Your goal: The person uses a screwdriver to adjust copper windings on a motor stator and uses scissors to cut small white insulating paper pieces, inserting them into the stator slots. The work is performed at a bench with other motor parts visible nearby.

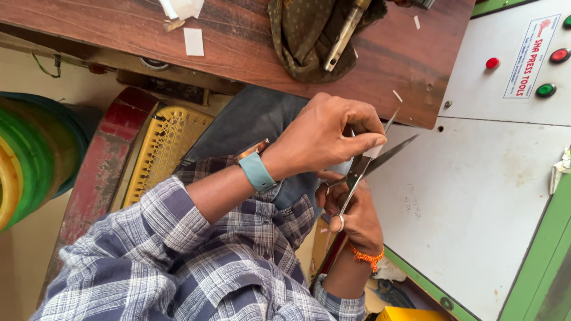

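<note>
Wooden bench above, grey machine panel at right. Scissors, blades parted, are held in the right hand, grip closed through the handles. White strip is pinched by the left hand, between the blades.

Blue-grey-white plaid shirt with sleeves rolled up, teal watch strap on left wrist, orange thread band on right wrist, blue-grey jeans.
</note>
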The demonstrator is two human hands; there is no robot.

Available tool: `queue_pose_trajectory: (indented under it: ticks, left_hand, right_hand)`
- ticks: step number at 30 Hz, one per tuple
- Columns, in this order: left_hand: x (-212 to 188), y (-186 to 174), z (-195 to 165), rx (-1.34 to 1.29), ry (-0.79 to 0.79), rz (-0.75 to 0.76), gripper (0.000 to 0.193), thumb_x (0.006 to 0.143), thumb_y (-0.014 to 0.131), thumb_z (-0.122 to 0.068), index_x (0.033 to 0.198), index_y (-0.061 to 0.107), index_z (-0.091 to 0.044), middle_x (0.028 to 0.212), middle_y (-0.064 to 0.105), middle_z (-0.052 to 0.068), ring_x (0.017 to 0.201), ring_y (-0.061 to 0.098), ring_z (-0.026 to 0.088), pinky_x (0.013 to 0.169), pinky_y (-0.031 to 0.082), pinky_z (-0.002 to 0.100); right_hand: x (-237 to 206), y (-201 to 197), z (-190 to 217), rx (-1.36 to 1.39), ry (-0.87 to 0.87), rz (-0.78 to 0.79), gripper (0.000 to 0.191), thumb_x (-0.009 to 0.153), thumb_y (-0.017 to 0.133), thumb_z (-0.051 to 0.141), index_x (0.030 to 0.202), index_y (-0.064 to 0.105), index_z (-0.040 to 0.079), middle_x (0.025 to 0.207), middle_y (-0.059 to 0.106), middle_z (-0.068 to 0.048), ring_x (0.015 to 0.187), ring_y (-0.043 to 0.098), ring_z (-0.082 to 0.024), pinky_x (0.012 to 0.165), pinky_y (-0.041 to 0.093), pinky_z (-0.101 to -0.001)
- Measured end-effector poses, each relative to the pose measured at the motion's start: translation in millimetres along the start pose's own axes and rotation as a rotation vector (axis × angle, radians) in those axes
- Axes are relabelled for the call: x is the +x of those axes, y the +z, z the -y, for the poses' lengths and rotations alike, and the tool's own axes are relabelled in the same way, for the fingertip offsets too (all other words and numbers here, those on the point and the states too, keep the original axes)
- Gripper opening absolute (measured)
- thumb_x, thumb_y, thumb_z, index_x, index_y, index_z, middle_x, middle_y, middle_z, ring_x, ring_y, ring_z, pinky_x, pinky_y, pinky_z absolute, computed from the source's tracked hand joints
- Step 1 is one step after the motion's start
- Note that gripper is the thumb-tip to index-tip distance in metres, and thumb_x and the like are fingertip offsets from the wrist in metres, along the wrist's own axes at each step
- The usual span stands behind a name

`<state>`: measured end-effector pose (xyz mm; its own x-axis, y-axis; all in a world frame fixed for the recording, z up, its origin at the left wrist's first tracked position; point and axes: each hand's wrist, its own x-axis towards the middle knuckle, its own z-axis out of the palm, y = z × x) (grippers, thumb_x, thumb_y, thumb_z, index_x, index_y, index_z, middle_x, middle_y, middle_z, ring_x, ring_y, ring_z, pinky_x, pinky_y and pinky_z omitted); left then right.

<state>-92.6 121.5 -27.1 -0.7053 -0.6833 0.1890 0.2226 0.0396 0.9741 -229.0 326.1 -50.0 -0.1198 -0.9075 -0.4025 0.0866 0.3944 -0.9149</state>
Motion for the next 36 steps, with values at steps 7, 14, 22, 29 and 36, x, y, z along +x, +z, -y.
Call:
queue_pose_trajectory:
  ticks: [7,14,22,29,36]
  left_hand:
    - [-1.1,-5.4,-2.6,0.073,0.016,0.003,0.013,0.089,0.074,-0.022,0.092,0.077,-0.009,0.08,0.078,0.002,0.07,0.074,0.011,0.064,0.056,0.028]
    - [0.0,-12.1,-2.8,-0.078,-0.152,0.059,0.015,0.088,0.073,-0.021,0.089,0.076,-0.006,0.074,0.076,0.004,0.06,0.071,0.013,0.057,0.056,0.028]
    - [1.0,-12.6,-1.6,-0.003,-0.045,0.017,0.013,0.087,0.074,-0.02,0.087,0.077,-0.007,0.074,0.077,0.003,0.065,0.074,0.01,0.061,0.057,0.027]
    - [4.8,-18.9,-7.1,-0.031,-0.134,0.063,0.014,0.088,0.071,-0.018,0.085,0.076,-0.005,0.067,0.075,0.002,0.048,0.068,0.008,0.047,0.053,0.024]
    - [7.6,-21.0,-3.5,-0.06,-0.138,0.081,0.014,0.089,0.073,-0.018,0.087,0.078,-0.004,0.068,0.076,0.003,0.052,0.071,0.007,0.047,0.057,0.022]
  right_hand:
    - [-2.2,4.2,12.2,0.047,0.115,-0.028,0.093,0.049,0.098,0.059,0.099,0.059,-0.008,0.101,0.066,-0.01,0.079,0.061,-0.017,0.059,0.046,-0.0273]
    - [-2.1,1.9,23.8,-0.116,0.183,0.009,0.12,0.047,0.091,0.068,0.132,0.062,-0.011,0.079,0.067,-0.005,0.061,0.049,-0.006,0.053,0.035,-0.0204]
    - [-0.3,3.1,26.3,-0.208,0.116,0.007,0.111,0.05,0.087,0.074,0.12,0.069,-0.011,0.074,0.065,-0.002,0.063,0.051,-0.005,0.061,0.041,-0.0215]
    - [1.0,2.3,26.4,-0.124,0.168,0.007,0.108,0.053,0.094,0.06,0.127,0.065,-0.012,0.071,0.063,-0.005,0.062,0.055,-0.008,0.055,0.041,-0.0215]
    - [-5.3,-8.0,3.6,0.089,0.221,0.039,0.089,0.057,0.099,0.033,0.125,0.064,-0.012,0.069,0.065,-0.009,0.062,0.063,-0.013,0.051,0.058,-0.0276]
